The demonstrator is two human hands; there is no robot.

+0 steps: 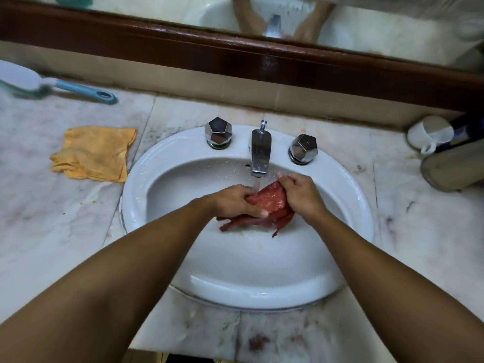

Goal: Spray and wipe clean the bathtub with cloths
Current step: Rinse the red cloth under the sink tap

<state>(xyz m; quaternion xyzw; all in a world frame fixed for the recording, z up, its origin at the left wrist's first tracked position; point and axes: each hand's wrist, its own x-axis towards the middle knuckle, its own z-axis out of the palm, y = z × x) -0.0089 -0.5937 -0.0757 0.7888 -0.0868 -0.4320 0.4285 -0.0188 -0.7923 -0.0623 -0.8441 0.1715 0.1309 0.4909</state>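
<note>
Gripping red cloth point(269, 203) crosswise, both hands point(235, 201)

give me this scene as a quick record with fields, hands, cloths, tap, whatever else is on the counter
place: white sink set in a marble counter
left hand: grips the red cloth
right hand: grips the same cloth
tap: running, stream lands on the red cloth
orange cloth: on the counter, left of the sink
brush: blue handle, far left
mug: white, far right
</note>
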